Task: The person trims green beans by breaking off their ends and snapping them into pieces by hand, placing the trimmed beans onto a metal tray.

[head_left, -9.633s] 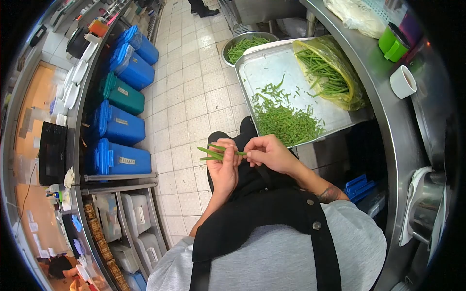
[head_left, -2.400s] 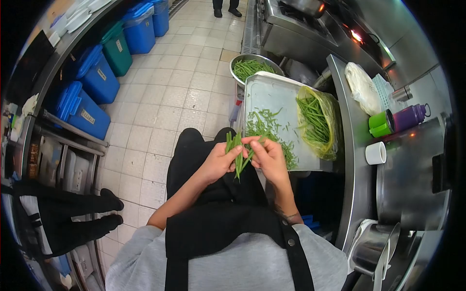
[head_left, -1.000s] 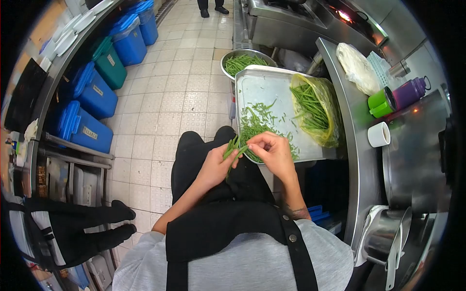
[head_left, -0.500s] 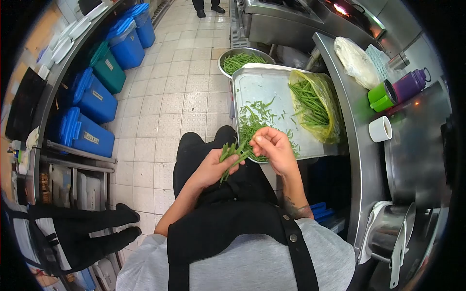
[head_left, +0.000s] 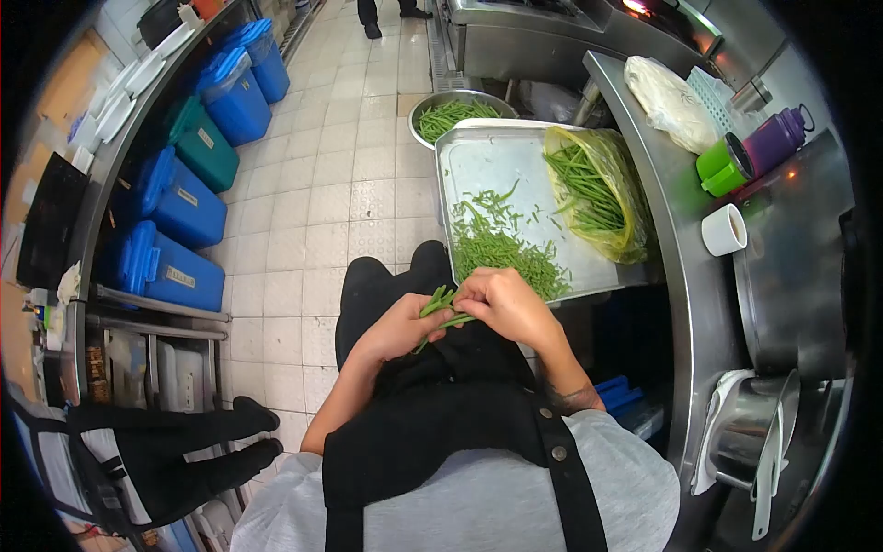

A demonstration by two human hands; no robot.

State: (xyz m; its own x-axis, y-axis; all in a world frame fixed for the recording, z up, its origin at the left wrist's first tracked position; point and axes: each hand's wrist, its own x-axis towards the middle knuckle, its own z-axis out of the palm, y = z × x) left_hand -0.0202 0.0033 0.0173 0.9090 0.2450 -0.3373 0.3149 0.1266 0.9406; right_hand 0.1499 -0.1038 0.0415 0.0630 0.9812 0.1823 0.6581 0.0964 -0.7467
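Several green beans (head_left: 436, 302) are gripped in my left hand (head_left: 402, 328), above my lap. My right hand (head_left: 497, 302) is pinched at the beans beside it; whether it holds a bean end is hidden. Just beyond my hands lies a metal tray (head_left: 501, 144) with a heap of small cut green pieces (head_left: 506, 256). On the tray's right side a yellow plastic bag (head_left: 630, 230) lies open with whole green beans (head_left: 589, 189) inside. Behind the tray stands a metal bowl (head_left: 416, 129) of green beans.
On the right, a steel counter (head_left: 676, 276) bears a white cup (head_left: 724, 230), a green cup (head_left: 725, 166), a purple bottle (head_left: 777, 138) and a pot (head_left: 750, 442). Lidded blue bins (head_left: 184, 276) line the left. One person (head_left: 184, 451) stands lower left, another (head_left: 372, 17) far ahead.
My right hand has come down from above the tray's edge back to the beans in my left hand. The view has shifted slightly, and the far person's feet have moved a little.
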